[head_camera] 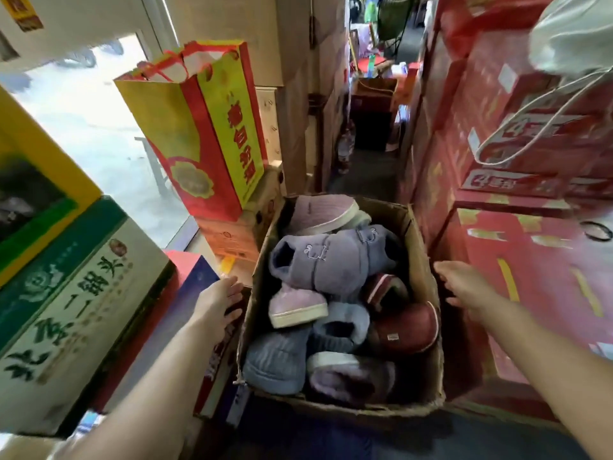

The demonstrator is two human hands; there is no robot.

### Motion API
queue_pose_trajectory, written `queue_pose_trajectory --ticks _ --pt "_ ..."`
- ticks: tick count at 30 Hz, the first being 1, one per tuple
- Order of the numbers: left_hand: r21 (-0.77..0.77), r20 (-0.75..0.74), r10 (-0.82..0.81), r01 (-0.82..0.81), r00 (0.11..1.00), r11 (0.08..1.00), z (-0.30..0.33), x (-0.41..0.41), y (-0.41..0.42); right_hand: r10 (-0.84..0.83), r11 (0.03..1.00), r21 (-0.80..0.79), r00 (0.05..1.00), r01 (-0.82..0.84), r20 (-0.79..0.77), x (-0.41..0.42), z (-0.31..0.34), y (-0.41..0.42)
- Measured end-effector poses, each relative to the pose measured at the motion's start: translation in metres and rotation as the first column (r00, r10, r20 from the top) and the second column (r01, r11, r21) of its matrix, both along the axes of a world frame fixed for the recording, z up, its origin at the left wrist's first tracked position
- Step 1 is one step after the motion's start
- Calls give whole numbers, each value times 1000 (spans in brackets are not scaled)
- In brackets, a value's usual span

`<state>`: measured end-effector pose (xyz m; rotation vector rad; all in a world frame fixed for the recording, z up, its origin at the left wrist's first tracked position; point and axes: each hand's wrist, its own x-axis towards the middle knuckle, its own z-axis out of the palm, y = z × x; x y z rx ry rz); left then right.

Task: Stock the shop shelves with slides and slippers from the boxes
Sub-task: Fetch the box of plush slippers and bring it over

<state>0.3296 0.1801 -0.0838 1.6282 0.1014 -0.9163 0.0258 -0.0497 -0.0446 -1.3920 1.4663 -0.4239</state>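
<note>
Since the cardboard box (338,303) sits wedged in the narrow aisle between stacked goods, both hands come at it from the sides rather than from above. Box is open-topped, walls worn and bowed, heaped to the rim with plush slippers (326,260): grey-blue ones in the middle and lower left, lilac ones with cream soles at the far end and the left, dark red ones along the right wall. Nothing is out of it yet, so stocking looks not yet begun. Left hand (219,302) is just outside the left wall, fingers fairly straight and spread, holding nothing; contact with the wall unclear. Right hand (464,287) is at the right wall near the top edge, fingers extended, motion-blurred, no grip that I can see; can't tell if it touches the cardboard. My read: a two-handed side grab to lift or drag the whole box, sensible given the loose pile inside. Outward: green-and-white carton (76,313) at left, yellow-and-red gift bag (212,127) standing beyond it, red cartons (530,154) stacked along the right.
</note>
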Motion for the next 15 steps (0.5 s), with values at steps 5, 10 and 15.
queue_pose_trajectory --ticks 5,10,15 --pt "38 -25 -28 29 999 999 -36 26 -34 -11 998 52 985 20 -170 17 -51 -42" --pt "74 76 -155 150 985 986 -60 37 -53 69 996 75 943 -46 -326 23 -71 -54" --pt "204 337 -292 234 895 951 -78 35 -58 98 995 33 915 -92 -391 25 -81 -61"
